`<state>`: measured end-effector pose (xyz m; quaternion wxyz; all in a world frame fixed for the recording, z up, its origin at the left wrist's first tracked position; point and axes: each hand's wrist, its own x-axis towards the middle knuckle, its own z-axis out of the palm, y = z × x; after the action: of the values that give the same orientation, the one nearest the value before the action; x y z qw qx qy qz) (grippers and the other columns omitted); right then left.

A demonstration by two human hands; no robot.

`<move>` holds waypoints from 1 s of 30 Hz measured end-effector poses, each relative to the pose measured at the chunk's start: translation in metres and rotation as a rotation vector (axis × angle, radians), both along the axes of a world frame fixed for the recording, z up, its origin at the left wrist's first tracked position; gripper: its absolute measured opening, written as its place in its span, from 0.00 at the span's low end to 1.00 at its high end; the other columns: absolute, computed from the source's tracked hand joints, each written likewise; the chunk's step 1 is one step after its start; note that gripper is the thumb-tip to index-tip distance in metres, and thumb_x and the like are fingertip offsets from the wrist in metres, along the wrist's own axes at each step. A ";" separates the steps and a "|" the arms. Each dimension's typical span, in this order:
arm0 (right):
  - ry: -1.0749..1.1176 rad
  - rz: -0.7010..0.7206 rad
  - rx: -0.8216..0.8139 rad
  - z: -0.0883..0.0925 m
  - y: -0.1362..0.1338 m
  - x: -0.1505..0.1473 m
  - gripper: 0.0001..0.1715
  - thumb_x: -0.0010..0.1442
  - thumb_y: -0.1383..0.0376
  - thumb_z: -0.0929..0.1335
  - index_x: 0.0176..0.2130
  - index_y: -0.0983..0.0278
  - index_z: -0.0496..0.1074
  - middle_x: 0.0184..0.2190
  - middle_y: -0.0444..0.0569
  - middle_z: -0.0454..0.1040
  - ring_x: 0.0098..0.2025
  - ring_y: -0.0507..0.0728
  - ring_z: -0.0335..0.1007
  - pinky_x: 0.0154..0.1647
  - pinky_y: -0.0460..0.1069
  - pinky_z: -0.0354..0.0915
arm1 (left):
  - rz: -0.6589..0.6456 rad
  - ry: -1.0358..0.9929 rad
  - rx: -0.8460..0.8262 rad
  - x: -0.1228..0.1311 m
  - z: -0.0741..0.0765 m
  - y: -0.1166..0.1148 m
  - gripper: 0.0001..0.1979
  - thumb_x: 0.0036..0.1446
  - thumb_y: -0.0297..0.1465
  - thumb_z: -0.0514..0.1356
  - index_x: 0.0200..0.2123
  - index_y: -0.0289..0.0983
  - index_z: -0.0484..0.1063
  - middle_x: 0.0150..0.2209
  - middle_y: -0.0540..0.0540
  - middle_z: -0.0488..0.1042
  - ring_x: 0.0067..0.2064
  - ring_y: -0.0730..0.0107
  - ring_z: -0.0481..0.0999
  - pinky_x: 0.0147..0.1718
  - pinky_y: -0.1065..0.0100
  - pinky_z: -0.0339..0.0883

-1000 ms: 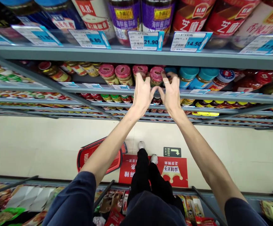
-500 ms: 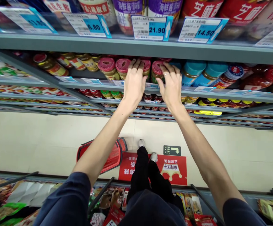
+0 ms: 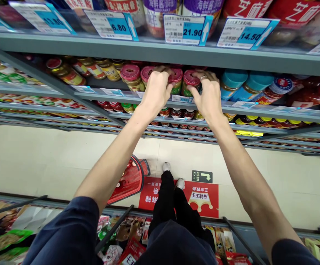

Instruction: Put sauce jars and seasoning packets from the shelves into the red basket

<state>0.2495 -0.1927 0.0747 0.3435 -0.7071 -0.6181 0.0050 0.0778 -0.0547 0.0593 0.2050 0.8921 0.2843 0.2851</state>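
On a middle shelf, pink-lidded glass jars stand in a row. My left hand (image 3: 157,86) reaches in with its fingers curled at the left side of one pink-lidded jar (image 3: 177,78) and its thumb by the front. My right hand (image 3: 208,88), wearing a ring, is closed around the neighbouring pink-lidded jar (image 3: 190,78), thumb in front and fingers over the right of its lid. Both jars are upright and close together. My fingertips are partly hidden behind the jars. Left of my left hand is another pink-lidded jar (image 3: 131,75).
Jars with turquoise lids (image 3: 233,81) stand to the right. Close above runs a shelf edge (image 3: 149,51) with price tags. A red shopping basket (image 3: 129,180) is on the floor at left. Behind me is another shelf with packets (image 3: 132,252).
My fingers have curled further around the pink-lidded jars. A gap has widened between the left-hand jar and the pink-lidded jar to its left. The view has shifted slightly.
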 end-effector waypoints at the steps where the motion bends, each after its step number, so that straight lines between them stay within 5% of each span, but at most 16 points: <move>1: -0.015 0.005 -0.010 0.002 0.001 0.000 0.27 0.69 0.52 0.64 0.63 0.56 0.67 0.64 0.54 0.68 0.69 0.66 0.56 0.71 0.69 0.53 | -0.005 0.010 0.001 -0.001 0.002 0.001 0.22 0.67 0.48 0.55 0.58 0.45 0.71 0.57 0.41 0.76 0.63 0.53 0.69 0.66 0.46 0.60; 7: -0.099 -0.053 0.106 -0.001 -0.023 -0.012 0.25 0.72 0.52 0.60 0.62 0.56 0.68 0.63 0.55 0.69 0.65 0.66 0.62 0.66 0.67 0.60 | 0.078 -0.006 0.068 -0.013 0.016 -0.037 0.21 0.68 0.44 0.56 0.60 0.43 0.66 0.59 0.37 0.71 0.64 0.50 0.68 0.63 0.49 0.62; 10: -0.062 -0.080 0.088 -0.017 -0.040 -0.022 0.24 0.73 0.55 0.59 0.58 0.63 0.71 0.51 0.57 0.77 0.54 0.64 0.73 0.57 0.61 0.68 | 0.130 0.047 0.051 -0.021 0.008 -0.059 0.16 0.70 0.40 0.53 0.56 0.42 0.69 0.50 0.40 0.75 0.56 0.53 0.75 0.57 0.54 0.67; 14: -0.059 -0.099 -0.045 -0.034 -0.041 -0.026 0.20 0.73 0.58 0.61 0.56 0.64 0.72 0.39 0.53 0.80 0.42 0.60 0.76 0.47 0.53 0.68 | 0.130 0.158 0.027 -0.022 -0.010 -0.060 0.14 0.70 0.36 0.53 0.51 0.40 0.75 0.40 0.44 0.77 0.46 0.60 0.77 0.49 0.62 0.68; 23: -0.143 -0.107 -0.100 -0.022 -0.032 -0.026 0.19 0.74 0.60 0.58 0.51 0.64 0.74 0.43 0.56 0.80 0.46 0.62 0.75 0.47 0.53 0.67 | 0.162 0.173 0.035 -0.018 -0.004 -0.060 0.14 0.70 0.34 0.51 0.45 0.38 0.77 0.43 0.41 0.78 0.48 0.58 0.76 0.51 0.60 0.67; 30: -0.220 -0.038 0.005 0.011 -0.021 -0.016 0.26 0.71 0.54 0.61 0.63 0.58 0.67 0.61 0.59 0.70 0.64 0.69 0.62 0.63 0.67 0.61 | 0.051 0.092 0.120 -0.012 0.023 -0.033 0.21 0.66 0.43 0.58 0.58 0.44 0.70 0.60 0.39 0.71 0.65 0.53 0.64 0.64 0.51 0.61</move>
<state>0.2333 -0.2141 0.0860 0.2753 -0.7141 -0.6386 -0.0808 0.0654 -0.0877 0.0818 0.1304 0.9076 0.2983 0.2653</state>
